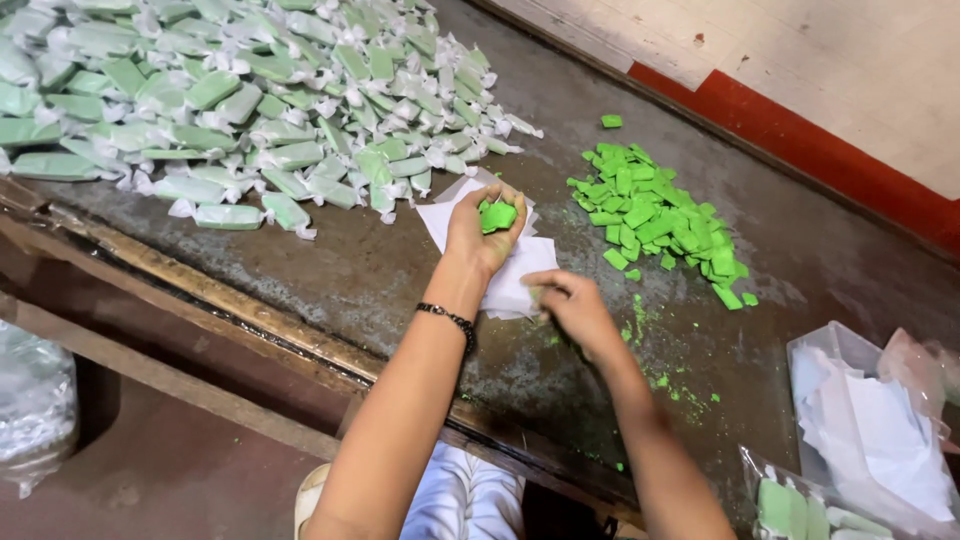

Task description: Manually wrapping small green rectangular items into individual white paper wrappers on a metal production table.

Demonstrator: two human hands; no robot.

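Green block (497, 215): small, squarish, bright matt green, with blunt, slightly crumbled edges; unwrapped. It sits in the grip of the left hand (481, 232), fingers curled and pressed around it, held just above a small stack of white paper squares (520, 268) near the middle of the desk (380, 270). A dark beaded bracelet (448, 318) circles the left wrist. Right hand (568, 300): lies low on the near edge of the paper stack, fingertips drawn together on a sheet; whether they pinch it or only press it cannot be told. Loose unwrapped green blocks (650, 215): a heap of the same colour and roughly the same size, lying to the right of the paper towards the far edge of the desk, with one stray piece (611, 121) apart beyond it. Green crumbs and powder (665, 375) are scattered on the desk between that heap and the near edge. Wrapped pieces (230, 100): a large pile filling the far left corner, each a pale green bar showing through translucent white paper twisted at both ends. Desk surface: dark, worn, mottled metal with a scuffed wooden strip along its near edge. Clear plastic bags (880, 420) at the near right corner hold more white sheets, and one below them holds pale green pieces (790, 510).
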